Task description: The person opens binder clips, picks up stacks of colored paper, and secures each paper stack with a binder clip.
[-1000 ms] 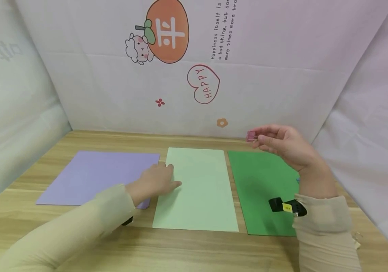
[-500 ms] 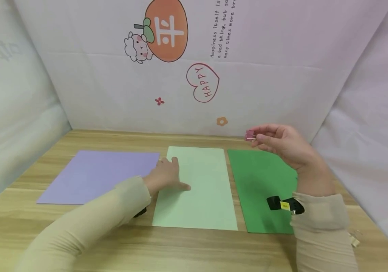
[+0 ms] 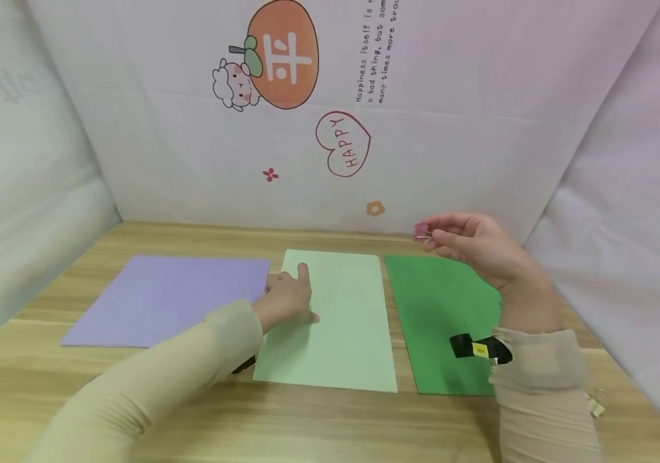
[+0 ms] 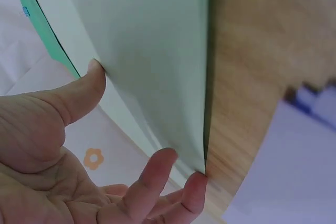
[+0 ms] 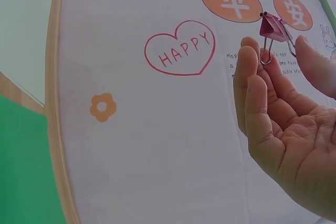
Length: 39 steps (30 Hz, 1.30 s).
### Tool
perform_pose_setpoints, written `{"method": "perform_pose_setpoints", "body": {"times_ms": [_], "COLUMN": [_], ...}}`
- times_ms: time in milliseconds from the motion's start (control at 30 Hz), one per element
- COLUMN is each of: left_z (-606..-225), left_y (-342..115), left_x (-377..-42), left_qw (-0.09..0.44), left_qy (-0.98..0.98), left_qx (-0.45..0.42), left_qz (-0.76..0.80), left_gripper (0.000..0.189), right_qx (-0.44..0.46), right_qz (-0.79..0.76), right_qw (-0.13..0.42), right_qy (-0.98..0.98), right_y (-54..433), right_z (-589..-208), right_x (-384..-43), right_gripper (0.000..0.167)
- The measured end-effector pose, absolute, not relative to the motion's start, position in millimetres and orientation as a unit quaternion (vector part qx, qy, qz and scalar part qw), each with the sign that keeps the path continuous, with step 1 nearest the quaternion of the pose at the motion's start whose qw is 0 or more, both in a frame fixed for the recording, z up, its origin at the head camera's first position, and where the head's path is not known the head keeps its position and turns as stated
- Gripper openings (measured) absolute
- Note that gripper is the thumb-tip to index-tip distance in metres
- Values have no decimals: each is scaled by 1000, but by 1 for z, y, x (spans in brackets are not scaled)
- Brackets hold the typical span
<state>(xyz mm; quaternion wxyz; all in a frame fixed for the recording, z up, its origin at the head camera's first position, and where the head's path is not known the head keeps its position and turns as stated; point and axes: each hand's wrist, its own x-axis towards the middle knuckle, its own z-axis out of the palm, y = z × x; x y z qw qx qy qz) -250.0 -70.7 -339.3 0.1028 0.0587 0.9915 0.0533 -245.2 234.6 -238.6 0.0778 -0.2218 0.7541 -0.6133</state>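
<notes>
My left hand (image 3: 288,297) is at the left edge of a pale green sheet (image 3: 344,321), fingers spread. In the left wrist view, the thumb touches the sheet's face and the other fingertips (image 4: 194,182) meet its edge near a corner. Raised over the far end of the dark green sheet (image 3: 439,321), my right hand (image 3: 474,247) pinches a pink binder clip (image 3: 422,232) by its wire handles. The clip's closed body points away from the fingers in the right wrist view.
Left of the pale sheet lies a purple sheet (image 3: 173,299), with blurred blue and dark shapes (image 4: 310,98) at its edge. A small blue piece (image 4: 26,11) sits on the dark green sheet's edge. One cream binder clip (image 3: 596,406) lies far right. White printed cloth (image 3: 191,161) walls the table.
My left hand has moved right from the purple sheet's side onto the pale green sheet's left edge. My right hand stays nearly still with the pink binder clip.
</notes>
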Motion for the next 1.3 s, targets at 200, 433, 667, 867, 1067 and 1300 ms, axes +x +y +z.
{"method": "perform_pose_setpoints", "body": {"times_ms": [200, 433, 667, 867, 1067, 1300], "left_z": [-342, -343, -348, -345, -340, -341], "left_y": [-69, -69, -82, -101, -115, -123], "left_x": [-246, -246, -250, -265, -271, -270], "left_qw": [74, 57, 65, 121, 149, 156], "left_qy": [993, 989, 976, 936, 899, 876], "left_qx": [51, 38, 3, -2, -7, 42], "left_qz": [70, 131, 209, 331, 411, 455], "left_gripper": [93, 88, 116, 122, 97, 36], "right_qx": [-232, -233, -234, -230, -237, -209], "right_qz": [-601, -607, -614, -620, -639, -672], "right_qw": [72, 71, 76, 70, 76, 94], "right_qy": [762, 757, 750, 747, 728, 704], "right_y": [235, 236, 241, 245, 247, 246], "right_z": [-237, -233, -235, -237, -236, -237], "right_x": [-246, -247, -248, -247, -246, -248], "right_gripper": [22, 19, 19, 19, 20, 20]}}
